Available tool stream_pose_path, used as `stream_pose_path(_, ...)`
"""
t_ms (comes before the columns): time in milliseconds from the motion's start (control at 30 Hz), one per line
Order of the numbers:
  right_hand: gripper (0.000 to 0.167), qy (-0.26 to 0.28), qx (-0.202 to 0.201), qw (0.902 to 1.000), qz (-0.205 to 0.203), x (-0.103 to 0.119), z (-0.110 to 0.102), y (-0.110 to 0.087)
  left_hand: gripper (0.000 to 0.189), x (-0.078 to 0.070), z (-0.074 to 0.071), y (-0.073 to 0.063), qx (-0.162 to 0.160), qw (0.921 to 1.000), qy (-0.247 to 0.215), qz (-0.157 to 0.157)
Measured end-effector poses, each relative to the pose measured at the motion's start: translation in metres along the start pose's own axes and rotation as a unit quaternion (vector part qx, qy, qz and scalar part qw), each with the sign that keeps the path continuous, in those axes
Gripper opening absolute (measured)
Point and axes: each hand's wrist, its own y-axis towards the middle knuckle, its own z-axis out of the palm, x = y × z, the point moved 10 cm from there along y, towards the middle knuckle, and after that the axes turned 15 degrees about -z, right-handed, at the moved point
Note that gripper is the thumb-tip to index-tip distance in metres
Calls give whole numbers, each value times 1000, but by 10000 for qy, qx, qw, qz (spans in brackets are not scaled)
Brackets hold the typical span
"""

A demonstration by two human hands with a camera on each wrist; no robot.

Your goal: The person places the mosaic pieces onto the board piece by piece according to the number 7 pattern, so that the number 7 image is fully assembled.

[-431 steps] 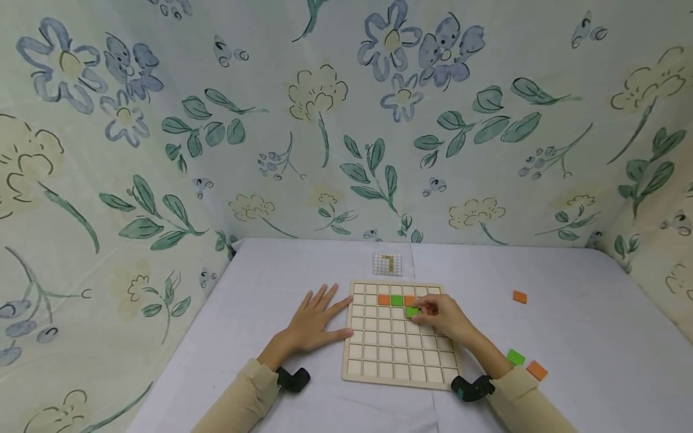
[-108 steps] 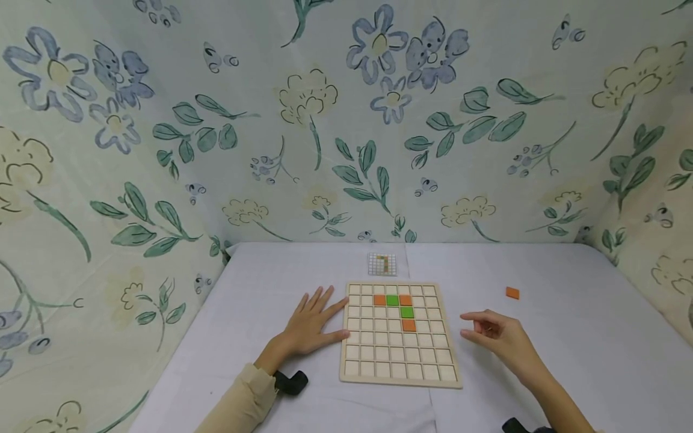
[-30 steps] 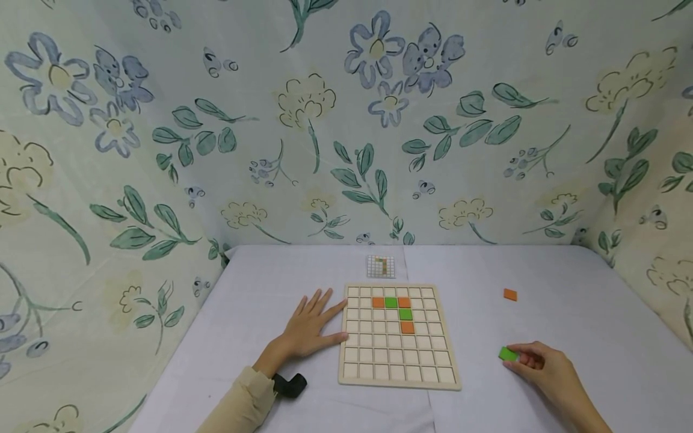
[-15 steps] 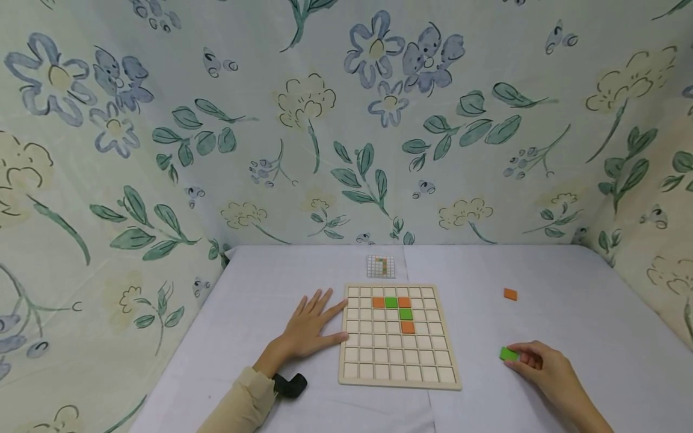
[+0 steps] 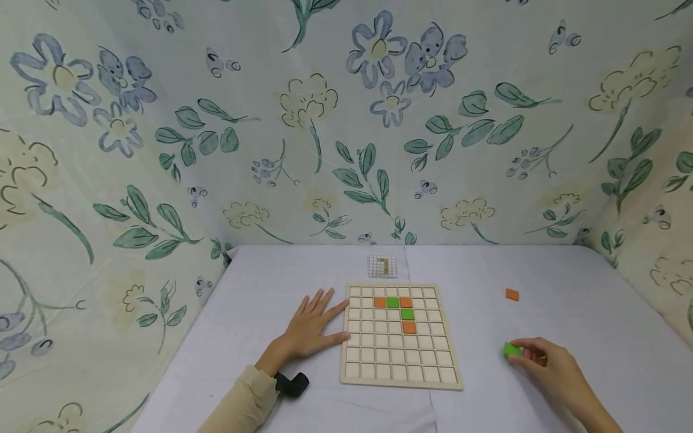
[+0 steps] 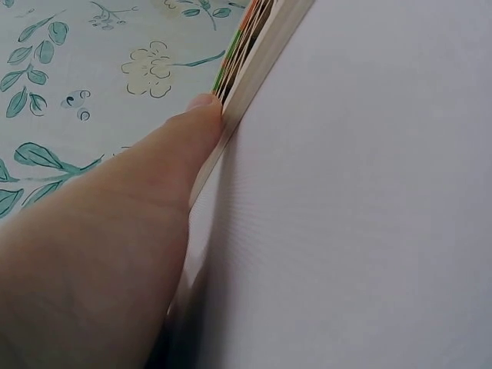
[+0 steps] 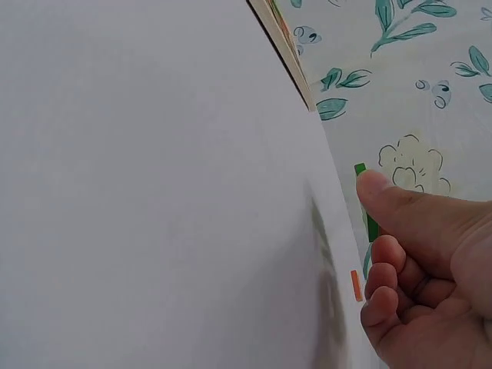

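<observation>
Spread flat on the cloth, my left hand (image 5: 311, 328) touches the left edge of a wooden grid board (image 5: 373, 355) with thumb and forefinger. In the left wrist view its thumb (image 6: 184, 146) lies against the board's side. To the right of the board, my right hand (image 5: 552, 367) pinches a green square tile (image 5: 511, 350) between thumb and fingers. The right wrist view shows that green tile (image 7: 373, 227) edge-on behind the thumb, the other fingers curled. Orange and green tiles sit in the board: a row of three near the top, then a green (image 5: 407, 314) and an orange one (image 5: 409, 327) below its right end.
A small printed pattern card (image 5: 382, 266) lies behind the board. One loose orange tile (image 5: 512, 294) is on the white cloth at the right, beyond my right hand. A floral curtain (image 5: 325, 144) stands around the back and sides of the table.
Tiles were added down the board's column since the oldest frame. My right hand went to the loose green tile, and in the last half second tilted it up slightly. My left hand stayed put.
</observation>
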Motion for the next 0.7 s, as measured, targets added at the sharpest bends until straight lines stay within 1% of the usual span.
stream_pose_path(333,25,137,-84,9993,-331,19,-2,11,83,-2,0,2,-30,10000,1,-5)
stream_pose_path(600,24,271,-122,9983,-508,37,7,24,82,0,0,1,-60,10000,19,13)
stream_pose_path(700,24,295,-79,9978,-585,44,12,30,83,0,0,1,-73,10000,6,18)
